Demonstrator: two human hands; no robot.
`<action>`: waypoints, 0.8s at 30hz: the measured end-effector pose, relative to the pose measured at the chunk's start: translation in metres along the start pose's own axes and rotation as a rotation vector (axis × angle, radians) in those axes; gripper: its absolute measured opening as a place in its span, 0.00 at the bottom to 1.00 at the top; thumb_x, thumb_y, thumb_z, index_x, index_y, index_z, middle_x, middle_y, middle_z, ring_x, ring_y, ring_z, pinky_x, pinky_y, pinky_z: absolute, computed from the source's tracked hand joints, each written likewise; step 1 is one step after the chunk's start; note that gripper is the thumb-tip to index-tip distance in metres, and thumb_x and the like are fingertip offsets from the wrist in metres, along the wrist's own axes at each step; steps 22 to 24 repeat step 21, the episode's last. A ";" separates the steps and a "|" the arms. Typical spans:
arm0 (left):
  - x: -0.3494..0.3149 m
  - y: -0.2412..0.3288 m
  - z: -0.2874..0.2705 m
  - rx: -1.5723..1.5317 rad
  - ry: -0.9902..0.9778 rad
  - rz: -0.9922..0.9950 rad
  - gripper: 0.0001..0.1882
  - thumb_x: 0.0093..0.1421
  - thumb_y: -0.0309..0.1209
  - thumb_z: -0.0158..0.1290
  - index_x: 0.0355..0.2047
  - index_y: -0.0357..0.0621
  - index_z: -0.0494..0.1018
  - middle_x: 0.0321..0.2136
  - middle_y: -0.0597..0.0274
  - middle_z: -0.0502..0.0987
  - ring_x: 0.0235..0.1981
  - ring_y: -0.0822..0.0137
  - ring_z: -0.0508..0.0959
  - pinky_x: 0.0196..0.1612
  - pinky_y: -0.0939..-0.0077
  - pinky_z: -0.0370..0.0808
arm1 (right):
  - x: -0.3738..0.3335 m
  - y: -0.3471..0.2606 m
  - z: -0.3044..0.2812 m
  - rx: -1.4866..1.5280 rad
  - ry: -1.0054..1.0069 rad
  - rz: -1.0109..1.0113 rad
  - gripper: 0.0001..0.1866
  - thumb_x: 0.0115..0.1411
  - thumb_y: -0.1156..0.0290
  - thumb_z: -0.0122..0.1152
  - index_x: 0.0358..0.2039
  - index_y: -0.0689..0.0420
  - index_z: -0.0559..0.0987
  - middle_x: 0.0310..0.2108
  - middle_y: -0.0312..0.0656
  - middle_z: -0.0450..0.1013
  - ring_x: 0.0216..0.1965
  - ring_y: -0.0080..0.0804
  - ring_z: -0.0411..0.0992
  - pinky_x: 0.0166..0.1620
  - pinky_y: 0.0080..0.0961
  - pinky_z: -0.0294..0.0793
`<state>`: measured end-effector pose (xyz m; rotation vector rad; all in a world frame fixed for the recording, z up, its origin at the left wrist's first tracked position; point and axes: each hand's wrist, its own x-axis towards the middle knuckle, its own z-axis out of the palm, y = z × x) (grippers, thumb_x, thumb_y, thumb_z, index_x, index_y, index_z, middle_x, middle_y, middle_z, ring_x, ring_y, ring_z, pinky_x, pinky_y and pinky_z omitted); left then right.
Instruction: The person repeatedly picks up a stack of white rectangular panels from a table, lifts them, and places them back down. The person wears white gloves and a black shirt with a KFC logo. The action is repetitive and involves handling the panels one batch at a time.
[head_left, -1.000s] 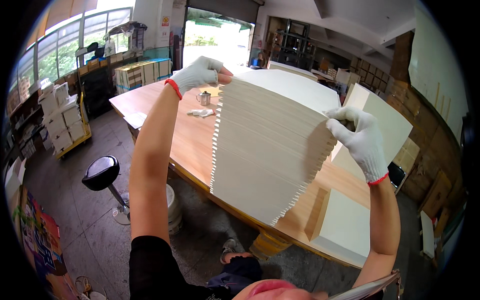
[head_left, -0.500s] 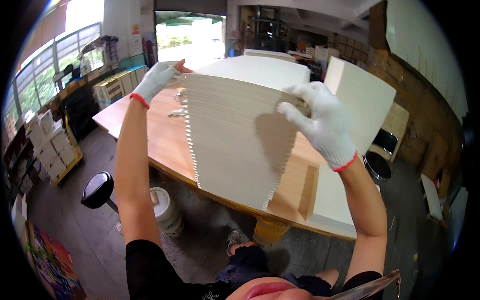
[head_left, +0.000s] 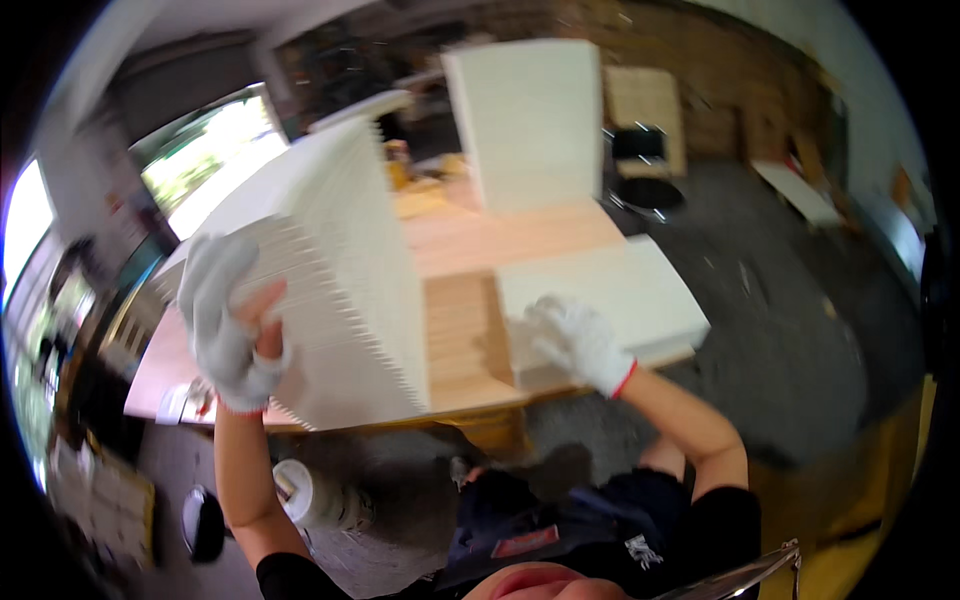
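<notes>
A tall stack of white sheets (head_left: 345, 330) with a jagged, stepped edge leans on the table, left of the middle. My left hand (head_left: 225, 325), in a white glove with bare thumb and fingertip, is raised in front of its left side. Its fingers are spread, and nothing shows in them. At the right, a low flat stack of white sheets (head_left: 620, 285) lies on the table near the front edge. My gloved right hand (head_left: 575, 345) is over the left end of this low stack, fingers bent and apart. Blur hides whether they touch it.
The wooden table (head_left: 520, 240) carries another tall white stack (head_left: 525, 125) at the back and yellow items (head_left: 420, 190) beside it. Small items (head_left: 195, 400) lie at the left corner. A white bucket (head_left: 320, 500) and a black stool (head_left: 203, 525) stand below; a black chair (head_left: 645, 170) is behind.
The view has swung to the right. My left hand has come off the stack's top edge and is now beside its left side. My right hand has moved down to the low stack.
</notes>
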<state>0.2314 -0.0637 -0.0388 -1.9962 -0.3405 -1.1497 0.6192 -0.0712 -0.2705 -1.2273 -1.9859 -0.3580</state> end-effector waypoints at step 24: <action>0.030 0.312 0.377 -0.936 -0.936 -0.271 0.20 0.62 0.37 0.53 0.55 0.52 0.76 0.58 0.61 0.73 0.58 0.54 0.69 0.64 0.66 0.65 | -0.099 0.151 -0.131 0.089 -0.086 0.890 0.28 0.64 0.38 0.50 0.40 0.52 0.77 0.37 0.56 0.78 0.41 0.48 0.79 0.46 0.41 0.75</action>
